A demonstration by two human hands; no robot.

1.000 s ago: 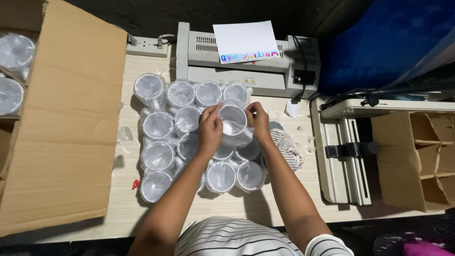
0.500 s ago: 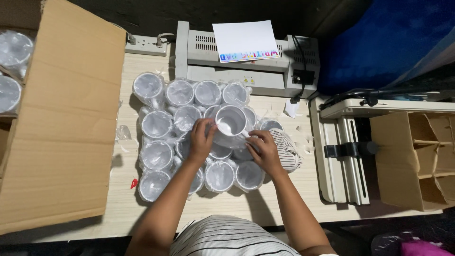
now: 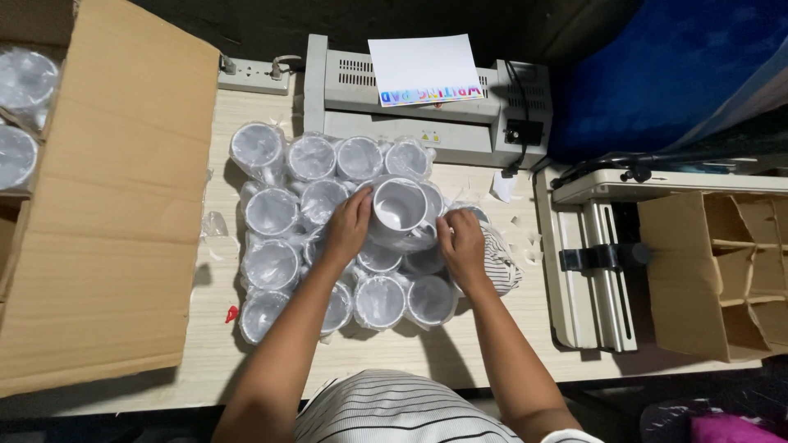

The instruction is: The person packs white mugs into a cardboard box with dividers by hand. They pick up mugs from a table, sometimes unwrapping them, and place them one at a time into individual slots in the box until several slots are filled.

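Note:
A white mug sits raised above a cluster of several white mugs in clear plastic bags on the wooden table. My left hand grips the raised mug's left side. My right hand is at its lower right, fingers on the clear plastic around it. The mug's mouth faces up and its handle points toward my right hand.
A large cardboard box flap lies at the left, with more bagged mugs inside the box. A grey laminator with a printed sheet stands behind, beside a power strip. A paper trimmer and a divided carton are at the right.
Both hands dropped from the mug's rim to lower on its sides, then the right hand moved back up against the mug. The mug stays in place atop the cluster.

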